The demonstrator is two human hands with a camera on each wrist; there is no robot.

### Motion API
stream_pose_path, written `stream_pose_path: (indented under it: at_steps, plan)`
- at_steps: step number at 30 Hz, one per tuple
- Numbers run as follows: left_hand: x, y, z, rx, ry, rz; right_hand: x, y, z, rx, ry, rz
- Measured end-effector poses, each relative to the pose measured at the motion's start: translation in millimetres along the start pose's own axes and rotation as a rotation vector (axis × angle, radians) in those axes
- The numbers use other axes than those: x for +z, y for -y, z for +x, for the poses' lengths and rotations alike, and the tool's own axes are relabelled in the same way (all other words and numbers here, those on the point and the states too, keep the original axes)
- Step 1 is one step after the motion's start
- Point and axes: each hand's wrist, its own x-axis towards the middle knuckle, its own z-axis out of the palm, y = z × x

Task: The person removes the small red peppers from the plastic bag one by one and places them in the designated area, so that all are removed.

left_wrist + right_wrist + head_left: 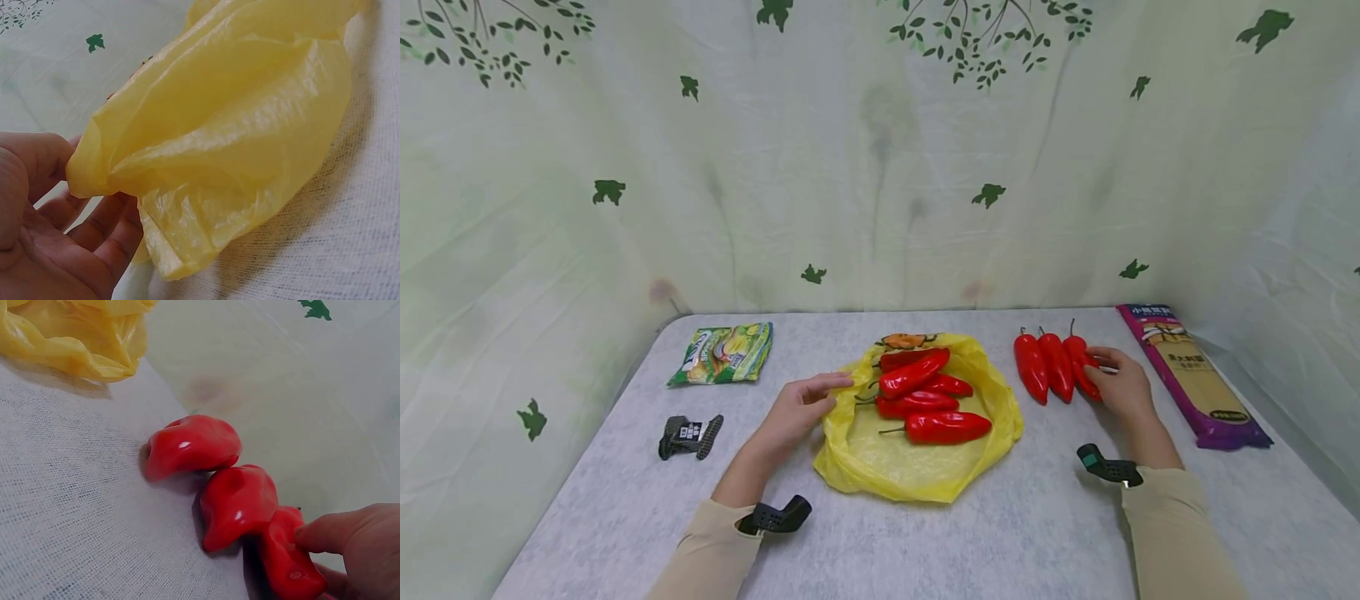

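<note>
Red peppers on both sides here: three peppers (1057, 367) lie in a tight row on the grey surface (880, 533), right of centre, stems pointing to the far wall, and the right hand (1122, 385) is on the outermost one. In the right wrist view the thumb (331, 532) presses on that pepper's blunt end while fingers curl under it, so the hand is pinching the rightmost pepper (289, 562); its two neighbours (215, 472) sit touching one another just beside it.

Over in the middle, the yellow plastic bag (880, 458) lies flat and spread wide, with four more red peppers (925, 396) piled on it, stems to the left. An orange-patterned item (906, 340) sits at the bag's far edge. The left hand (797, 410) is at the bag's left rim; the left wrist view shows the thumb (37, 156) and fingers (106, 231) closing on a fold of the yellow film (237, 125), lifting that edge off the surface.

Further out: a green snack packet (724, 353) at the far left, a small dark object (690, 436) nearer on the left, and a long purple noodle pack (1195, 375) lying along the right edge, just beyond the right hand. A leaf-printed curtain (880, 167) backs the whole scene.
</note>
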Motion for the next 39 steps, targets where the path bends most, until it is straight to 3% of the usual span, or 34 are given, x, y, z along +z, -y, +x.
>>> stream_pose_path:
  at_steps: [6,14,31,39]
  plan:
    - [-0.2,-0.6,0.2,-0.007,-0.002,0.003,1.4,3.7,-1.5,0.033,-0.022,0.003]
    - [-0.3,-1.7,-0.2,-0.005,0.001,0.000,-1.2,16.5,-7.7,0.047,-0.118,0.010]
    - [1.0,-2.1,-0.4,-0.008,-0.005,-0.011,4.3,66.9,-38.0,-0.077,-0.168,0.052]
    - [0.4,-0.4,0.3,-0.001,-0.004,-0.001,9.0,93.6,-62.9,-0.219,-0.157,0.087]
